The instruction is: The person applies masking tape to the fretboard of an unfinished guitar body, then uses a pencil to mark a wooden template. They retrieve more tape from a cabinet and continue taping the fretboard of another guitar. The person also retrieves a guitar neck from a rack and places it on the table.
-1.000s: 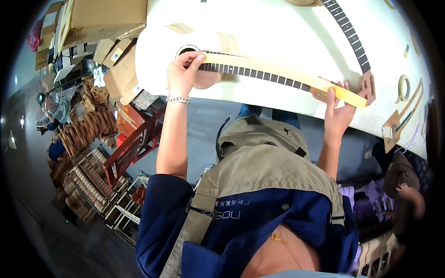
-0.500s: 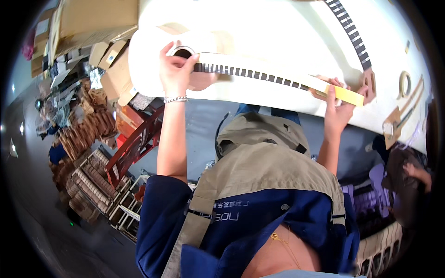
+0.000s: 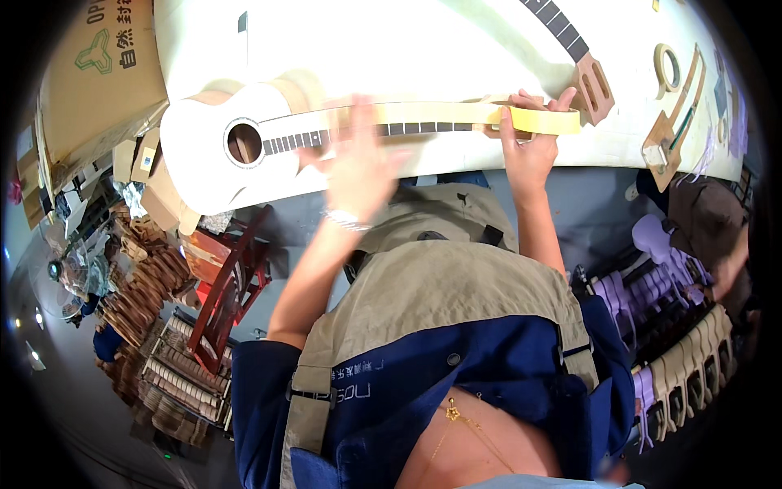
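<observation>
A small pale guitar [image 3: 195,151] lies on the white table, its round soundhole toward the left and its dark fretboard [image 3: 415,128] running right. A pale yellow tape strip [image 3: 440,112] extends along the fretboard's far edge to a yellow tape roll [image 3: 550,122] by the headstock end. My right hand [image 3: 531,159] holds this roll, thumb on the near side and fingers behind it. Over the fretboard, my left hand [image 3: 358,167] is smeared by motion. Its fingers are too blurred to read, and whether it touches the strip cannot be told.
Another instrument's headstock [image 3: 596,90] lies at the far right of the table [image 3: 456,49], near a beige tape ring [image 3: 666,67] and a wooden piece [image 3: 664,155]. Cardboard boxes [image 3: 114,73] stand left. Racks of purple instruments [image 3: 652,269] and a person [image 3: 709,212] are at right.
My left hand has left the soundhole and moved right over the fretboard. The yellow strip now shows plainly along it. My right hand still holds the roll; the whole view has shifted.
</observation>
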The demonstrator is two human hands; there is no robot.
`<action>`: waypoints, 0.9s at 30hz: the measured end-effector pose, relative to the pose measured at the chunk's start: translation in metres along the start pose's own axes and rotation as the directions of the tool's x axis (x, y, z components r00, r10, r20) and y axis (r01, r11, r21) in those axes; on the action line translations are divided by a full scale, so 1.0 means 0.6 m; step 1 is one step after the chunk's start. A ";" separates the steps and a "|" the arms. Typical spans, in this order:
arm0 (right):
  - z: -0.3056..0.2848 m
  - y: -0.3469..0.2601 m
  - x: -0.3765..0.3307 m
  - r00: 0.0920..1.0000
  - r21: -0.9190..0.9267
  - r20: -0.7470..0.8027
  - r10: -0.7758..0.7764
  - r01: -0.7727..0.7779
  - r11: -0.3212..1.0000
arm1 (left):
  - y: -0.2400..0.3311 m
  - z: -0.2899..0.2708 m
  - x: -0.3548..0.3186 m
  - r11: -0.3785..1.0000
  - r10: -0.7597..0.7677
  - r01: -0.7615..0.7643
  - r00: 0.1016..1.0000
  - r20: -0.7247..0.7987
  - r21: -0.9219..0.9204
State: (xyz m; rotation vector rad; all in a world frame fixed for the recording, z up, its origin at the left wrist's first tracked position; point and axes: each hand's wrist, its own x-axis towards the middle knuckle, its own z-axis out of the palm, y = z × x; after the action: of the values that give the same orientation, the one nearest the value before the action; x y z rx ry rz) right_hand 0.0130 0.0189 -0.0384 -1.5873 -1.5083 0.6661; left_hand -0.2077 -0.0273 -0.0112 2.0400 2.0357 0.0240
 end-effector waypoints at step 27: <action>0.042 0.037 0.030 0.984 0.018 -0.015 -0.177 0.178 0.984 | 0.112 -0.003 0.066 0.267 -0.106 0.211 0.976 0.189 -0.940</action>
State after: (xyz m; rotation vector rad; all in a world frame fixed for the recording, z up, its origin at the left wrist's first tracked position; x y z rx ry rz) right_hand 0.0064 0.0430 -0.0673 -1.4202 -1.6066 0.5659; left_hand -0.1414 0.0130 -0.0033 0.9713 1.4556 0.9000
